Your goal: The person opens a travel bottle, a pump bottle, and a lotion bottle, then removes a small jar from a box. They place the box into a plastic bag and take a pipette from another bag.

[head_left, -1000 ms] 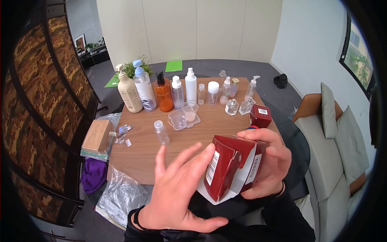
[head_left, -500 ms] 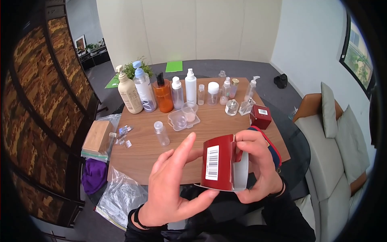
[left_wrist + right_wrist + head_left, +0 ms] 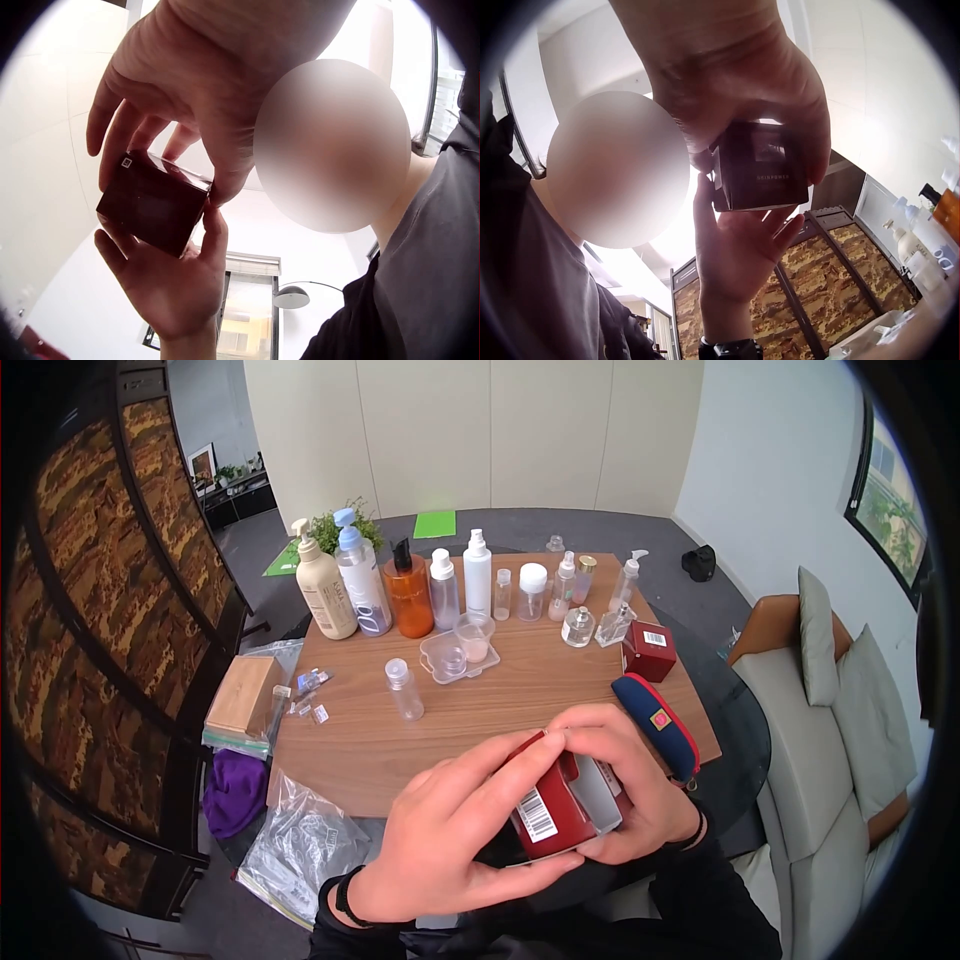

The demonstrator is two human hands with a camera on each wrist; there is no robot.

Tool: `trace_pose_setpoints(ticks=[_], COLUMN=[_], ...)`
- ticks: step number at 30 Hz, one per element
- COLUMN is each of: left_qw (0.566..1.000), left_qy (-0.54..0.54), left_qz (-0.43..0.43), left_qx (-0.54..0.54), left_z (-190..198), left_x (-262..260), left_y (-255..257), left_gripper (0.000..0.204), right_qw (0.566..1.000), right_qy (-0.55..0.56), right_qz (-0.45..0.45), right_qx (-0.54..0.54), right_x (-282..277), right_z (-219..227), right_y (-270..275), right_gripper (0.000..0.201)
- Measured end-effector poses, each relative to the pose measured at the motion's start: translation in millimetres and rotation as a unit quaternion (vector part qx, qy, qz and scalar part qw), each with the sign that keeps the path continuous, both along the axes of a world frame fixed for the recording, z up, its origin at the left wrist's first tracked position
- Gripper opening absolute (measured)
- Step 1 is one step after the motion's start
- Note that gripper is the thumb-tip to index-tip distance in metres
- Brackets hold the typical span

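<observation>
A small red cardboard box (image 3: 562, 818) with a white barcode label is held between both hands at the table's front edge. Its near end gapes, showing a pale inside. My left hand (image 3: 440, 840) grips the left side, fingers over the top edge and thumb along the bottom. The right hand (image 3: 645, 790) holds the other side, fingers curled over the top and thumb beneath. From the left wrist view the box (image 3: 154, 206) appears dark, with fingers of both hands around it. Lettering shows on the box (image 3: 765, 169) in the right wrist view.
Pump and spray bottles line the table's back, including an amber bottle (image 3: 408, 598). A clear plastic case (image 3: 458, 660) and small bottle (image 3: 404, 692) stand nearer. At right are another red box (image 3: 650, 650) and a navy pouch (image 3: 655, 725); a wooden block (image 3: 243, 695) lies left.
The box has turned and come lower in the hands. My left fingers, earlier spread away from it, have closed onto its side and top edge. The navy pouch has come into fuller view.
</observation>
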State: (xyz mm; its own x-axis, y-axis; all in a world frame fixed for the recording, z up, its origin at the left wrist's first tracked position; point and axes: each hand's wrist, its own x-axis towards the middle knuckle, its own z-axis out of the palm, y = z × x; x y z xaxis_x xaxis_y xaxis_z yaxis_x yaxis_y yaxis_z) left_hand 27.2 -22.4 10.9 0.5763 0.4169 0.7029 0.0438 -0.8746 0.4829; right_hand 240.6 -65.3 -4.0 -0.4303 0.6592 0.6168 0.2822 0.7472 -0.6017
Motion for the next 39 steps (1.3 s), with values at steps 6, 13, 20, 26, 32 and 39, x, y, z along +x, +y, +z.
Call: trace_pose_setpoints(ticks=[6, 13, 20, 26, 32, 39], left_qw=[0.999, 0.997, 0.973, 0.963, 0.979, 0.965], left_qy=[0.024, -0.053, -0.121, -0.127, -0.051, -0.101], left_qz=[0.042, 0.016, -0.138, -0.121, -0.168, -0.168], left_qx=[0.016, -0.059, -0.143, -0.204, -0.104, -0.176], left_z=[-0.7, -8.7, -17.0, -10.7, -3.8, -7.3], left_x=[1.9, 0.8, -8.0, -10.6, -16.2, -9.8], left_y=[-1.9, -4.7, -1.0, -7.0, 4.3, -3.3], left_gripper=[0.08, 0.076, 0.057, 0.04, 0.038, 0.037], right_qw=[1.0, 0.996, 0.993, 0.991, 0.985, 0.981], right_qy=[0.006, 0.084, 0.115, 0.132, 0.165, 0.183], right_qz=[-0.009, -0.008, -0.014, -0.009, -0.017, -0.034], right_qx=[0.0, -0.038, -0.02, -0.035, -0.049, -0.054], right_x=[2.8, 0.9, 1.6, 1.0, 0.9, -1.5], right_z=[-1.6, -4.4, -4.4, -4.4, -5.2, -5.5], right_y=[4.6, -0.9, -3.1, -4.8, -6.2, -7.9], right_gripper=[0.077, 0.081, 0.075, 0.073, 0.068, 0.062])
